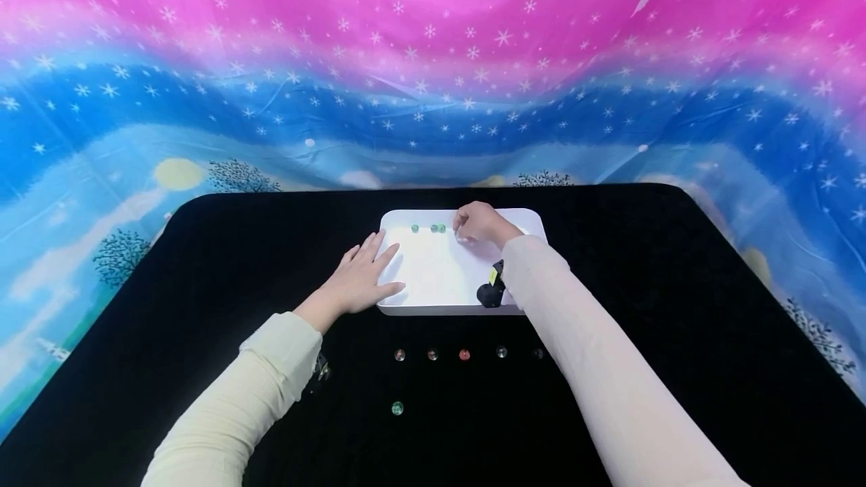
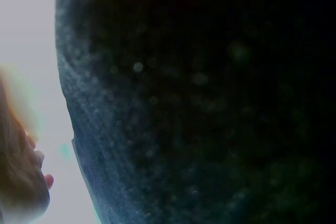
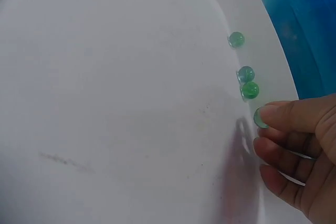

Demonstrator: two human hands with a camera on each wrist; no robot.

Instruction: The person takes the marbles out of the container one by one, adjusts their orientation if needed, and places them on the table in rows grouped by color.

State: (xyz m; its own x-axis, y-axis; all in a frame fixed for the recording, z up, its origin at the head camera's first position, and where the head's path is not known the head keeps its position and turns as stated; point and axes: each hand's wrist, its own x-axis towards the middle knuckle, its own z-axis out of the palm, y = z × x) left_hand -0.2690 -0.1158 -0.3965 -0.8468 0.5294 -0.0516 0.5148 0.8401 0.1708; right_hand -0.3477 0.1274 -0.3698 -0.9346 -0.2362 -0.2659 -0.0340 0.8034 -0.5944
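A white tray (image 1: pixel 433 276) lies on the black-covered table. Inside its far edge, my right hand (image 1: pixel 482 222) pinches a clear green marble (image 3: pixel 260 118) between thumb and fingers. Three other green marbles sit along that same edge: a bright green marble (image 3: pixel 250 90) touching a bluish-green marble (image 3: pixel 246 74), and a pale green marble (image 3: pixel 237 39) a little apart. My left hand (image 1: pixel 357 276) rests at the tray's left rim with fingers spread and nothing held. The left wrist view shows mostly dark cloth, plus a blurred part of a hand.
On the black cloth (image 1: pixel 352 442) in front of the tray is a row of several marbles, among them a red marble (image 1: pixel 464 355) and a clear marble (image 1: pixel 501 352). A green marble (image 1: pixel 397 408) lies nearer. A patterned curtain (image 1: pixel 433 96) hangs behind the table.
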